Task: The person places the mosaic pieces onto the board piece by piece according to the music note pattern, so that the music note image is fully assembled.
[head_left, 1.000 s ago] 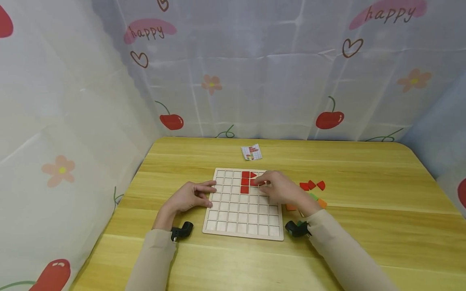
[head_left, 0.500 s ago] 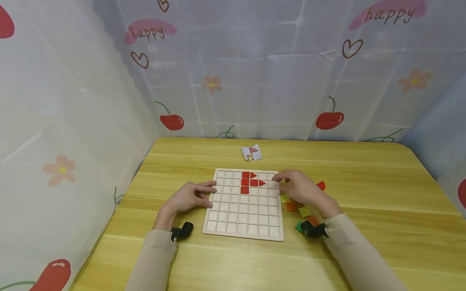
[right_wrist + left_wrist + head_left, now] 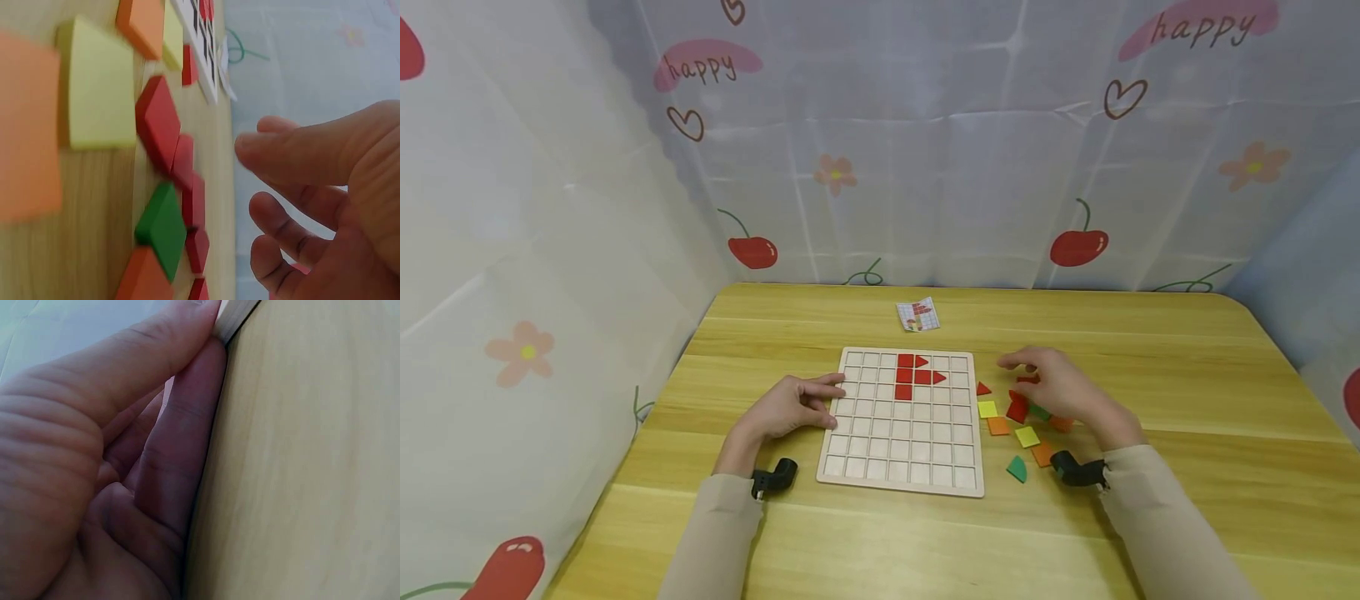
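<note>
A pale wooden grid board (image 3: 898, 488) lies flat on the table. Set in its upper cells are red squares (image 3: 906, 376) and two red triangles (image 3: 939, 377) with their tips toward the right. My left hand (image 3: 792, 407) rests at the board's left edge, thumb and fingers spread along it; in the left wrist view fingertips touch the board's side (image 3: 234, 319). Over the loose pieces at the right hovers my right hand (image 3: 1056, 383), its fingers loosely bent and nothing between them. Below it lie red pieces (image 3: 159, 122) and a green piece (image 3: 164, 228), partly hidden in the head view.
A small printed card (image 3: 918, 314) with a coloured grid pattern lies behind the board. Beside the board's right edge are a red triangle (image 3: 982, 388), yellow squares (image 3: 987, 409), orange squares (image 3: 998, 426) and a green quarter-round piece (image 3: 1017, 469). A patterned curtain (image 3: 925, 167) hangs behind the table.
My right hand has let go of a red triangle, now in the second row, and has moved right, off the board to above the loose pieces. The left hand has stayed in place.
</note>
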`<state>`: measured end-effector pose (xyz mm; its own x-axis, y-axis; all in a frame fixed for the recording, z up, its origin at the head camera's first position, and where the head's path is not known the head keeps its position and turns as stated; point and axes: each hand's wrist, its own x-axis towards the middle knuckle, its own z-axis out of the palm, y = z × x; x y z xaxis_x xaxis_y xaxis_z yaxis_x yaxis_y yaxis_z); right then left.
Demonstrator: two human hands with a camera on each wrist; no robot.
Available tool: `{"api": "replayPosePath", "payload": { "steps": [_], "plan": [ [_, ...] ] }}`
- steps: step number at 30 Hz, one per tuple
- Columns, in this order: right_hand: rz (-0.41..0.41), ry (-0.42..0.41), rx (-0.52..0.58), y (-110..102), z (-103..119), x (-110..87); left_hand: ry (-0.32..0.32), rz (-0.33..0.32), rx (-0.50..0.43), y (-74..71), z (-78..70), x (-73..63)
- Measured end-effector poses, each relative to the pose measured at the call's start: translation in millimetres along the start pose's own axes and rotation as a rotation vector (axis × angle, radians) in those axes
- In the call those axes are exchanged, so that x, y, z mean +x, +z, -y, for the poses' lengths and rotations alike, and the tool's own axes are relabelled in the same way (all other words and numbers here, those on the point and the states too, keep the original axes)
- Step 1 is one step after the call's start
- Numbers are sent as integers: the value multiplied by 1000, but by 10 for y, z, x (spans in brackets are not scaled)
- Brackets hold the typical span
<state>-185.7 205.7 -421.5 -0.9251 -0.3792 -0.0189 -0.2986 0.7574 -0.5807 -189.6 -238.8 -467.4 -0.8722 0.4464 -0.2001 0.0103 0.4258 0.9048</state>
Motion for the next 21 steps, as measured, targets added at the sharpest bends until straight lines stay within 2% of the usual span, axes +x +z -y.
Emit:
{"api": "replayPosePath", "payload": {
  "steps": [9, 21],
  "plan": [
    [29, 53, -12, -35, -182, -25, -2, 0, 1, 2, -8, -3],
    [50, 116, 10, -5, -250, -17, 5, -2, -6, 6, -5, -9]
  ]
}}
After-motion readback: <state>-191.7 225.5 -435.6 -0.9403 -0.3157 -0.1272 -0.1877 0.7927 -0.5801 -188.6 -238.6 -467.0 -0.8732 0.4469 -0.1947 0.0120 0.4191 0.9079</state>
